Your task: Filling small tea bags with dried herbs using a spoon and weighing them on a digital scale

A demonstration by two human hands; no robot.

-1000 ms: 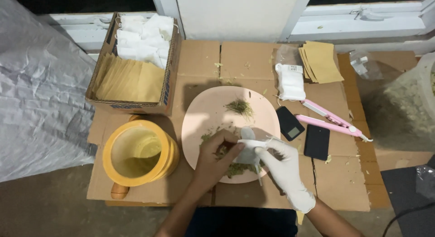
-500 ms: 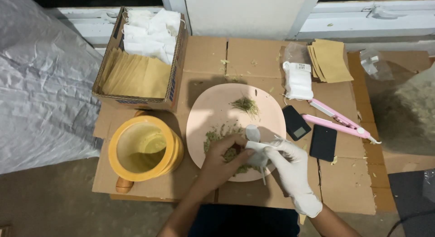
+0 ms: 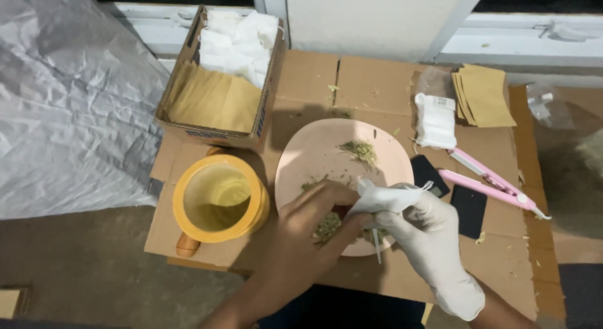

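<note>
The bare left hand (image 3: 308, 228) reaches over the near rim of a pink plate (image 3: 314, 154), its fingers bunched together and pinching dried green herbs (image 3: 328, 226) that lie on the plate. Touching it, the gloved right hand (image 3: 422, 231) has its fingers closed around a small white pouch (image 3: 384, 198), held just above the plate with its strings hanging down. A second small pile of herbs sits further up the plate. Left of the plate stands a yellow jug (image 3: 220, 200); to the right lies a pink sealer tool (image 3: 493, 184). Further off, a cardboard box (image 3: 217, 103) holds brown envelopes and white pouches.
</note>
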